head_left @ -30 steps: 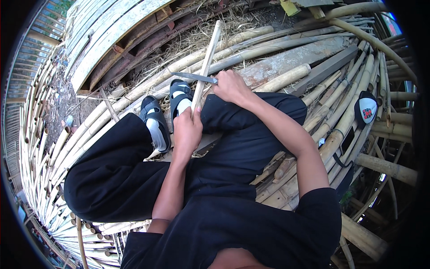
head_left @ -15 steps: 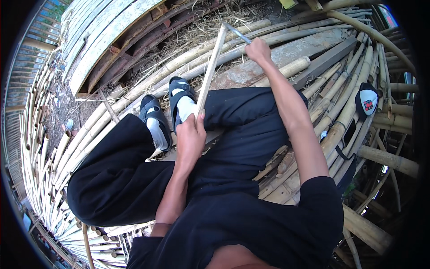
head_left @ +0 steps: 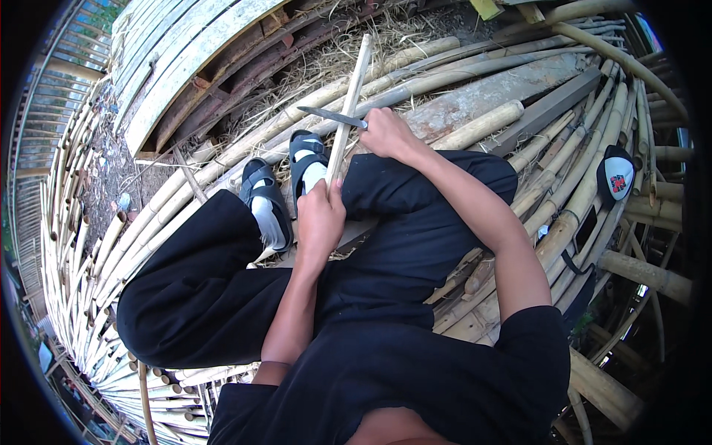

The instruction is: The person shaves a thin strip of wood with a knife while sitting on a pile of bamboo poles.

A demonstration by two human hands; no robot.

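Observation:
My left hand (head_left: pixel 320 215) is closed round the lower end of a pale split bamboo strip (head_left: pixel 357 74), which points up and away from me past my sandalled feet. In my right hand (head_left: pixel 391 133) is the handle of a knife (head_left: pixel 330 115), its handle mostly hidden by my fingers. The blade points left and crosses the strip near its middle; it appears to lie against the strip. Both hands are over my lap, the left beside my raised foot and the right just beyond my right knee.
Bamboo poles (head_left: pixel 415 89) lie beyond my feet, and more are stacked at left and right. A dark squared beam (head_left: pixel 549 111) rests at the right. A black and white cap (head_left: pixel 615 174) sits on the right-hand poles. Pale planks (head_left: pixel 193 59) stand at the upper left, near dry shavings (head_left: pixel 386 26).
My right hand with the knife has come down along the strip, from its far tip to near its middle, and slightly left. My left hand keeps its hold on the strip.

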